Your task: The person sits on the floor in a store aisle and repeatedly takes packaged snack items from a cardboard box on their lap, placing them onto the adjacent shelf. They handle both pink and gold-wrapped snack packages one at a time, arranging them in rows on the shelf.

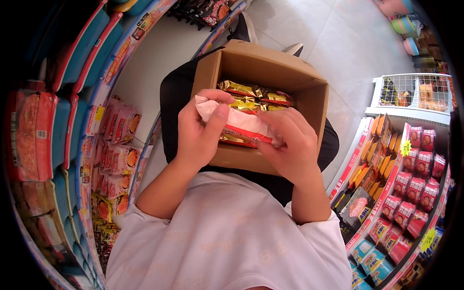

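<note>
Both hands, left hand [200,128] and right hand [290,145], are clamping a red-and-white packet [239,124] by its ends over the open cardboard box [309,104] on my lap at twelve o'clock, and I am judging it light, crinkly, slippery, best pinched at the sealed edges.

Left hand [200,128] and right hand [290,145], both with a grip on a red-and-white packet [239,124] above an open cardboard box [256,65].
</note>
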`<state>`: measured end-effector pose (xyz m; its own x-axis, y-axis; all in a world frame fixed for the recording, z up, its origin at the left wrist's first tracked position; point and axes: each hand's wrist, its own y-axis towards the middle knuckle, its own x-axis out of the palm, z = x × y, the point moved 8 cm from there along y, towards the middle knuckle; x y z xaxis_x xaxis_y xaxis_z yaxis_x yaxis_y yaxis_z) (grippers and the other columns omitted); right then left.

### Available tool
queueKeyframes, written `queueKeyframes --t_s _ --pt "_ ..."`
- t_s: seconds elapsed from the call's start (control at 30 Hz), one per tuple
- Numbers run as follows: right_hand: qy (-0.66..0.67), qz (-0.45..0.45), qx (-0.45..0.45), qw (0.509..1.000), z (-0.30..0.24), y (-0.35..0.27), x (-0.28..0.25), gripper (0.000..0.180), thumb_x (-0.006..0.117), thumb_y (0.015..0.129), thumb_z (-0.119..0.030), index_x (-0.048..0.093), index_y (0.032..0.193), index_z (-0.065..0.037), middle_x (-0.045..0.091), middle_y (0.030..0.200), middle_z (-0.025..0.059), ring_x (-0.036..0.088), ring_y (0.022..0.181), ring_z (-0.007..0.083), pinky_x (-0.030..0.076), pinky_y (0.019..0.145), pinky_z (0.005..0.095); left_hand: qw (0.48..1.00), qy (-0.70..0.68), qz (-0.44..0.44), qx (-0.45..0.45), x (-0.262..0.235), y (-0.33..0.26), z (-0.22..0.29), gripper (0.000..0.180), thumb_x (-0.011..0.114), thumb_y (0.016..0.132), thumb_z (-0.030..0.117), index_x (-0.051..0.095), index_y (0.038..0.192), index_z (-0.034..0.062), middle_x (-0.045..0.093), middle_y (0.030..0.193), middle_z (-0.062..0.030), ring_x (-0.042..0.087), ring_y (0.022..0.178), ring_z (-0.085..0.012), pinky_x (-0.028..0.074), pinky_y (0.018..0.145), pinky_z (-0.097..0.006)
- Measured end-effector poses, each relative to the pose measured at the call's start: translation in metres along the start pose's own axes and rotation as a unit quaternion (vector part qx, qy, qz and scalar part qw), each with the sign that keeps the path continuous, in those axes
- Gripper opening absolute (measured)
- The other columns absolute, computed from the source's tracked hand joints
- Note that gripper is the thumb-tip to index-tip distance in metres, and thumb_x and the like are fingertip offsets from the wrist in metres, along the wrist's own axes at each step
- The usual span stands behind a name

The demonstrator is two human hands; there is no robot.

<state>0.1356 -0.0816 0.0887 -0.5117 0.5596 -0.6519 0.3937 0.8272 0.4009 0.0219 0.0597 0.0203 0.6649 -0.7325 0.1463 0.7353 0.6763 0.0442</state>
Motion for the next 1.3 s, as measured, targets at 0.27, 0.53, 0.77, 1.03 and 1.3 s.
queueKeyframes --t_s 0.27,0.53,0.77,1.03,1.3 --pt "0.405 -0.017 0.055 0.913 0.069 -0.036 0.000 0.037 0.084 0.082 -0.010 0.075 0.117 -0.001 0.067 0.131 0.0189 0.065 0.121 0.0300 0.052 0.102 0.0425 0.999 0.035 0.006 0.005 0.002 0.007 0.006 0.037 0.046 0.113 0.025 0.068 0.108 -0.0039 0.072 0.101 -0.0091 0.064 0.092 -0.0111 0.051 0.084 -0.027" --pt "0.463 -0.051 0.044 0.884 0.075 -0.033 0.012 0.024 0.081 0.088 -0.014 0.081 0.110 -0.004 0.060 0.142 0.0205 0.059 0.131 0.0329 0.048 0.107 0.0452 0.996 0.091 -0.008 0.011 0.004 0.007 0.015 0.042 0.040 0.114 0.023 0.069 0.114 -0.0075 0.074 0.103 -0.0114 0.066 0.091 -0.0122 0.051 0.085 -0.027" --pt "0.530 -0.029 0.033 0.847 0.086 -0.035 0.015 0.011 0.083 0.086 -0.010 0.082 0.097 -0.006 0.062 0.136 0.0176 0.053 0.137 0.0356 0.048 0.109 0.0468 0.983 0.181 0.012 0.012 0.001 0.003 0.022 0.054 0.036 0.113 0.031 0.070 0.121 -0.0110 0.076 0.116 -0.0204 0.071 0.108 -0.0233 0.053 0.099 -0.035" --pt "0.579 -0.006 0.044 0.814 0.086 -0.040 0.018 0.020 0.081 0.087 -0.010 0.080 0.105 -0.004 0.059 0.141 0.0205 0.053 0.136 0.0389 0.046 0.111 0.0500 0.990 0.143 -0.013 -0.009 0.001 0.008 0.018 0.051 0.039 0.113 0.030 0.069 0.122 -0.0107 0.075 0.116 -0.0218 0.072 0.107 -0.0242 0.054 0.098 -0.035" --pt "0.551 0.023 0.067 0.831 0.093 -0.042 0.016 0.019 0.070 0.093 -0.006 0.078 0.110 0.001 0.067 0.127 0.0221 0.064 0.123 0.0341 0.049 0.107 0.0469 0.997 0.082 -0.012 -0.009 0.002 0.007 0.014 0.043 0.040 0.114 0.022 0.070 0.118 -0.0081 0.076 0.110 -0.0147 0.070 0.100 -0.0166 0.054 0.091 -0.030"
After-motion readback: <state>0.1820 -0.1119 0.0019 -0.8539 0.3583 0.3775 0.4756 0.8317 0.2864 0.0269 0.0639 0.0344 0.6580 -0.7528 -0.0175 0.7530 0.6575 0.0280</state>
